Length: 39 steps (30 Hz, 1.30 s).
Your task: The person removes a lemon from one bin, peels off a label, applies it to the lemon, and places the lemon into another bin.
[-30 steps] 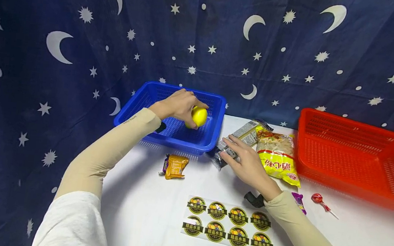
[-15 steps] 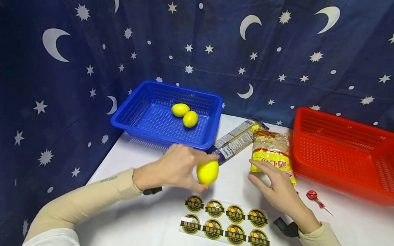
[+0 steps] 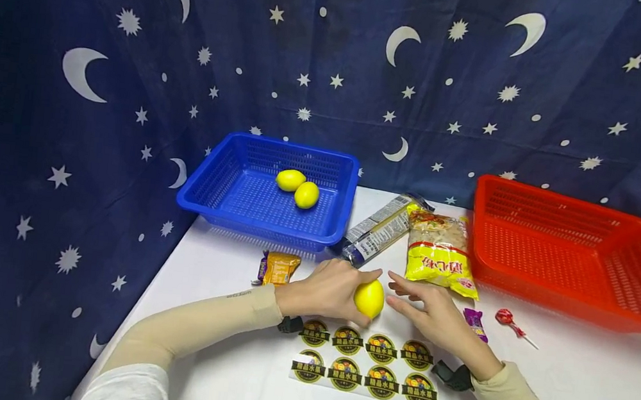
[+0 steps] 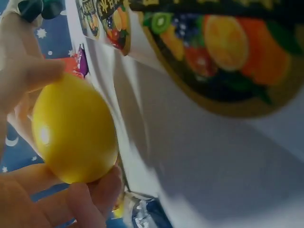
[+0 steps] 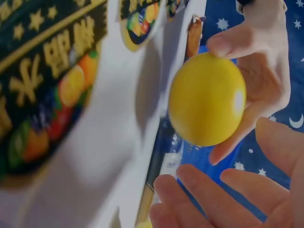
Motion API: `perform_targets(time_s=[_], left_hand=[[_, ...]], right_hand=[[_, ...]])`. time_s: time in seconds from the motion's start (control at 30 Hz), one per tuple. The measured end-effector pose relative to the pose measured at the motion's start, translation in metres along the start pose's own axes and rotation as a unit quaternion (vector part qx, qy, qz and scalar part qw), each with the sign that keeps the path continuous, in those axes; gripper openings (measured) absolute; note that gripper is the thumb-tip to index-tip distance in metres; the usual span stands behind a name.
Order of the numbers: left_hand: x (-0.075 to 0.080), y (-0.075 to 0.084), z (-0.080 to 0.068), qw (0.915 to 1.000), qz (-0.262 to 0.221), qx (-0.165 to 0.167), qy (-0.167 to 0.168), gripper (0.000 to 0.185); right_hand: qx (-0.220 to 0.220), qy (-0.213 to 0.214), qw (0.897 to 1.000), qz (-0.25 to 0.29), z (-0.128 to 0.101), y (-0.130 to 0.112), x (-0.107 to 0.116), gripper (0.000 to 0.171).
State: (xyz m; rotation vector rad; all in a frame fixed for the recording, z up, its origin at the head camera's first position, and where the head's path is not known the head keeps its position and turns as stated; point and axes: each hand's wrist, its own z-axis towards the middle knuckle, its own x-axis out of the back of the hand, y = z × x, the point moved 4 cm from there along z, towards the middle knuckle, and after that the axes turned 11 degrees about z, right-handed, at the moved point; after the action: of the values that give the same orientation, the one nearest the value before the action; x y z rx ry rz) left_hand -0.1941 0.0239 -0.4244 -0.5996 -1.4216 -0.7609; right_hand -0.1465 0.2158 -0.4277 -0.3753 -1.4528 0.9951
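Backdrop: navy curtain with moons and stars behind white table [image 3: 225,345].
Left hand [image 3: 326,289]: fingers curled round yellow lemon [image 3: 369,298], just above sticker sheet [image 3: 365,362].
Right hand [image 3: 431,310]: fingers straight, beside lemon, holding nothing.

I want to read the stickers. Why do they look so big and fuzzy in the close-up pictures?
In both wrist views the sticker sheet sits too near the lens, so it blurs; the lemon shows a small glare spot. In the head view the stickers are small but sharp.
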Motion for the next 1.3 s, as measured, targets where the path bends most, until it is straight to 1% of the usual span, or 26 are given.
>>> perform_targets(time_s=[0.07,0.2,0.3,0.4,0.5,0.67,0.73,0.8,0.9,1.0,1.03,1.1,1.13,1.2,1.23,1.3], left_hand=[[-0.004,-0.001,0.002,0.9999,-0.001,0.005,-0.013,0.092],[-0.007,-0.003,0.002,0.9995,-0.006,0.01,-0.028,0.093],[-0.01,-0.003,0.001,0.9991,-0.02,0.005,-0.037,0.096],[-0.011,-0.004,-0.003,0.9987,-0.03,-0.002,-0.041,0.096],[-0.009,-0.005,-0.008,0.9995,-0.021,-0.002,-0.024,0.088],[-0.002,-0.005,-0.017,0.9996,-0.008,-0.005,0.026,0.072],[-0.001,-0.005,-0.018,0.9992,-0.008,-0.011,0.037,0.069],[-0.002,-0.005,-0.018,0.9991,-0.011,-0.013,0.038,0.07],[-0.003,-0.006,-0.024,0.9995,-0.015,0.004,0.029,0.079],[-0.004,-0.01,-0.037,0.9991,0.0,0.04,0.014,0.089],[-0.006,-0.01,-0.043,0.9987,0.013,0.049,0.007,0.088],[-0.009,-0.01,-0.054,0.9977,0.041,0.053,-0.005,0.08],[-0.011,-0.009,-0.059,0.9975,0.051,0.048,-0.014,0.074],[-0.016,-0.004,-0.067,0.9972,0.066,0.023,-0.024,0.058],[-0.018,-0.001,-0.07,0.9972,0.07,0.009,-0.027,0.051],[-0.02,0.006,-0.073,0.9971,0.067,-0.021,-0.031,0.043]], right_hand=[[0.0,-0.009,1.0,0.013,0.001,0.002,-0.004,0.053],[0.005,-0.025,0.999,0.034,0.002,0.005,-0.014,0.053],[0.006,-0.022,0.999,0.023,0.001,0.007,-0.021,0.053],[0.002,-0.007,1.0,-0.001,0.0,0.009,-0.024,0.053],[0.0,0.007,1.0,-0.015,0.001,0.008,-0.025,0.05],[0.011,0.024,0.999,-0.04,0.004,0.007,-0.026,0.046],[0.012,0.031,0.998,-0.052,0.004,0.007,-0.025,0.046],[0.004,0.031,0.998,-0.063,0.003,0.006,-0.025,0.048],[-0.011,0.03,0.996,-0.079,-0.004,0.003,-0.022,0.054],[-0.015,0.024,0.994,-0.104,-0.017,-0.005,-0.018,0.055],[-0.014,0.02,0.993,-0.116,-0.022,-0.007,-0.017,0.055],[-0.014,0.001,0.99,-0.143,-0.032,-0.013,-0.017,0.051],[-0.012,-0.013,0.987,-0.16,-0.037,-0.015,-0.018,0.049],[-0.004,-0.043,0.981,-0.188,-0.047,-0.017,-0.022,0.047],[-0.001,-0.056,0.978,-0.2,-0.05,-0.018,-0.024,0.046],[0.01,-0.071,0.974,-0.216,-0.056,-0.019,-0.029,0.044]])
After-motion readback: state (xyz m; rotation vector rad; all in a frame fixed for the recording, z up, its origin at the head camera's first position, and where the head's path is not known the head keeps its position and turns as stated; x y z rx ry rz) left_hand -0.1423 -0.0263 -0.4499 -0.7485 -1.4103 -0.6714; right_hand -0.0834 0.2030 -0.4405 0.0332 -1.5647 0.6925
